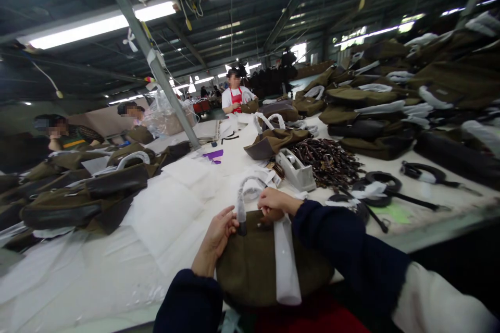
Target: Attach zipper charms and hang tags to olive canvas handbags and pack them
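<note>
An olive-brown felt handbag (253, 265) lies on the white-covered table right in front of me. Its curved handle (242, 202) is wrapped in clear and white plastic and stands up from the top edge. My left hand (216, 236) grips the lower end of that handle. My right hand (273, 205) pinches the bag's top edge beside the handle base. A long white paper strip (286, 265) hangs down over the front of the bag.
A grey tape dispenser (296, 170) stands next to a heap of small dark-brown pieces (326, 162). Stacked olive bags (371, 109) fill the right side, and more lie at left (84, 192). Black round parts (377, 187) sit near the table's right edge. Several co-workers (234, 93) sit beyond.
</note>
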### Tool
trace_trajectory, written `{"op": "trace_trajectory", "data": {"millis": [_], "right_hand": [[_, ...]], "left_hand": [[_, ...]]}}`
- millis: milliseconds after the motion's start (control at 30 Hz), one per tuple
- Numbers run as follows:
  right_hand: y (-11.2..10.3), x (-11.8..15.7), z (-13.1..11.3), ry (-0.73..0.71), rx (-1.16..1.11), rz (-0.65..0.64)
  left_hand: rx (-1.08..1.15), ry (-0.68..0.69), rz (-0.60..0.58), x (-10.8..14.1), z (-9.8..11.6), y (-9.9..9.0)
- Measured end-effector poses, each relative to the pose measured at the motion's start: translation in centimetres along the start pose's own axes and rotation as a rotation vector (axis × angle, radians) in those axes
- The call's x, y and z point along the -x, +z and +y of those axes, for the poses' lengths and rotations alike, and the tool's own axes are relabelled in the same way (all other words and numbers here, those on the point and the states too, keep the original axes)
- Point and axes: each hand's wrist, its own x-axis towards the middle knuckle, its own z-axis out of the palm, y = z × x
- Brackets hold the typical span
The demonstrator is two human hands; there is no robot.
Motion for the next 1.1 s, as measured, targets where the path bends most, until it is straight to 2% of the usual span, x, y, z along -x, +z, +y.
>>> {"op": "trace_trajectory", "data": {"millis": [133,267,533,800,933,1100], "right_hand": [[0.8,-0.8,-2.2,-0.078,-0.034,-0.222],[1.4,-1.5,-3.2,-0.101,-0.049,-0.324],[1.7,-2.6,-2.3,-0.057,-0.091,-0.353],[2.0,-3.0,-1.9,-0.022,-0.166,-0.373],[1.8,-2.6,-2.1,-0.006,-0.203,-0.398],[0.0,-0.5,-1.8,-0.006,-0.27,-0.385]], "left_hand": [[-0.043,-0.023,-0.024,-0.5,0.0,0.2],[-0.096,-0.015,-0.036,-1.0,-0.1,0.4],[-0.226,0.0,-0.124,-1.1,0.0,0.5],[-0.365,-0.045,-0.198,-1.1,0.6,0.3],[-0.452,-0.044,-0.121,-1.4,0.4,0.2],[-0.484,0.068,0.051,-1.0,-0.3,0.5]]}}
